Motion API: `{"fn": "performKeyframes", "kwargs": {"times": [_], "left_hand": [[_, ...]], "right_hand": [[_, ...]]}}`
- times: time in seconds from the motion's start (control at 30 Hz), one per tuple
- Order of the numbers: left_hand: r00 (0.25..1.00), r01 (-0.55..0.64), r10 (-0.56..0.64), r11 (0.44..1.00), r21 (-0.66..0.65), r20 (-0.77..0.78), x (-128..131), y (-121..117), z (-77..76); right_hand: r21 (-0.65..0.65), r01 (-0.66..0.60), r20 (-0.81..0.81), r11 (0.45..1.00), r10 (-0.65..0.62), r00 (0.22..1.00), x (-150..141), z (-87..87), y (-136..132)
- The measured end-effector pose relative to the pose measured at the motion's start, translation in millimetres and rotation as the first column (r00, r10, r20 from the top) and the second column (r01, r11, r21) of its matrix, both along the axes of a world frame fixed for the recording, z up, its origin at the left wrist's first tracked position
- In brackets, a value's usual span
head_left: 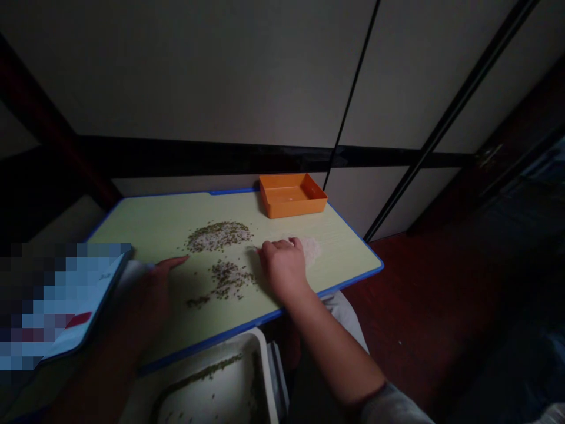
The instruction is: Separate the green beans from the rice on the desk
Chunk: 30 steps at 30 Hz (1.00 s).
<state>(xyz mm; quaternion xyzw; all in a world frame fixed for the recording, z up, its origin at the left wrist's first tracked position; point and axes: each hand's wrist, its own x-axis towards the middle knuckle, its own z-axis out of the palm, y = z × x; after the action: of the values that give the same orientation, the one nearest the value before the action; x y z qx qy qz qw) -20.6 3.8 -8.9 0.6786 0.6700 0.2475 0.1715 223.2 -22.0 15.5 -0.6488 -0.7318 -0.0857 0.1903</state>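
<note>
My right hand is over the table, fingers curled down, beside a small pale pile of rice-like grains. A thin, pale tip shows at its left edge, too small to name. Left of it lie a large heap of mixed green and white grains and a smaller mixed patch closer to me. My left hand rests at the table's left side in shadow, one finger stretched toward the large heap. Its other fingers are hard to see. A whitish object shows beside that wrist, its kind unclear.
An orange tray stands at the table's back right. A lit tablet-like screen, partly blurred out, leans at left. Below the near edge of the blue-rimmed table sits a white bin with green grains inside. Pale cabinet doors rise behind.
</note>
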Motion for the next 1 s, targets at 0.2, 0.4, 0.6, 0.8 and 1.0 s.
{"fn": "performKeyframes", "kwargs": {"times": [0.2, 0.4, 0.6, 0.8, 1.0], "left_hand": [[0.999, -0.017, 0.018, 1.000, -0.022, 0.051, 2.0, -3.6, 0.9], [0.997, -0.003, 0.003, 1.000, -0.007, 0.073, 5.1, -9.1, 8.3], [0.993, 0.010, -0.016, 0.999, 0.048, 0.120, 2.4, -6.9, 3.1], [0.968, 0.013, -0.028, 0.998, 0.063, 0.249, 3.7, -16.8, 7.9], [0.988, 0.014, -0.025, 0.997, 0.074, 0.154, 2.5, -19.8, 6.6]], "right_hand": [[0.019, -0.120, -0.031, 0.993, 0.121, 0.992, -5.6, -11.5, -7.0], [0.096, -0.215, -0.115, 0.972, 0.226, 0.967, 1.2, -11.8, -7.9], [0.159, -0.058, -0.222, 0.986, 0.093, 0.971, 7.9, -12.5, -7.3], [0.164, -0.091, -0.293, 0.982, 0.136, 0.946, 6.8, -17.0, -7.8], [0.185, -0.098, -0.330, 0.978, 0.156, 0.931, 8.6, -25.1, -5.7]]}}
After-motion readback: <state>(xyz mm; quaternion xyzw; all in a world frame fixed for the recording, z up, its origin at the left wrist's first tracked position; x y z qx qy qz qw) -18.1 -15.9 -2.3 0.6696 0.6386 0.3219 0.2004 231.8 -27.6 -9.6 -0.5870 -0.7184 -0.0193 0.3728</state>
